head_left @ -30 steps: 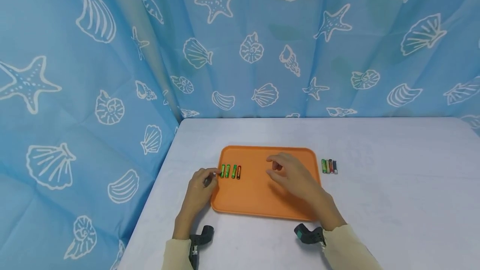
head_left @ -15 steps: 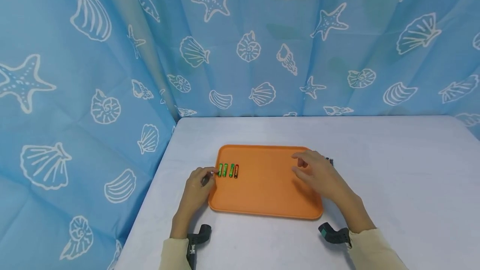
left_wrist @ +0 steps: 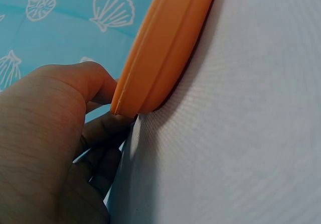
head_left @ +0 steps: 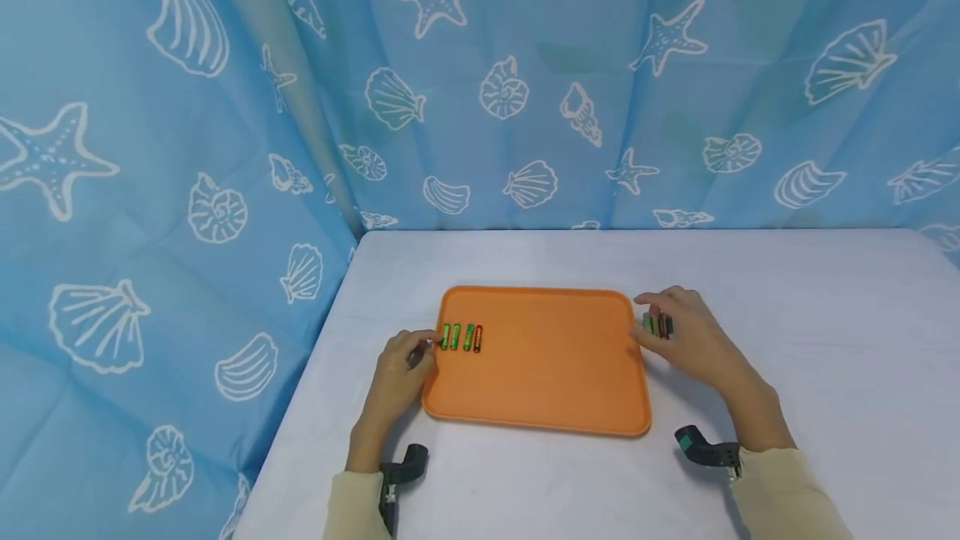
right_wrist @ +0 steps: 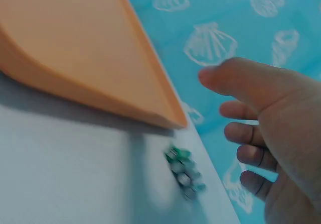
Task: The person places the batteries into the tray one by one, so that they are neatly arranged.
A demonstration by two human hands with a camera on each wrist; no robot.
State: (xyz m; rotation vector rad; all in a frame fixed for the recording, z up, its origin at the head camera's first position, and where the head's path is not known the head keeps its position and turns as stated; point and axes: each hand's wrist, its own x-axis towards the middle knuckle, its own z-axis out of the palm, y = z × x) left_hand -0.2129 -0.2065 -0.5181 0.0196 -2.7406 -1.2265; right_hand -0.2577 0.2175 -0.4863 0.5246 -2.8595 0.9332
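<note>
My left hand (head_left: 400,367) is at the left edge of the orange tray (head_left: 555,390); in the left wrist view its thumb and index finger pinch the rim. Several small batteries stand in a row on the tray near that edge: green batteries (head_left: 455,336) and, at the row's right end, a red battery (head_left: 477,339). Beyond the tray's right rim, my right hand (head_left: 693,338) hovers over a second row of batteries (head_left: 649,323), thumb and fingers apart and holding nothing. In the right wrist view this cluster of batteries (right_wrist: 183,171) looks blurred, below the hand.
A white cloth (head_left: 540,490) covers the table beneath the tray. Behind and to the left hangs a blue curtain (head_left: 465,140) with white shell and starfish prints. Each wrist wears a black camera mount (head_left: 705,450).
My right hand has moved rightward from above the tray to the batteries beside it, its fingers still apart. The left hand stays at the tray's left rim.
</note>
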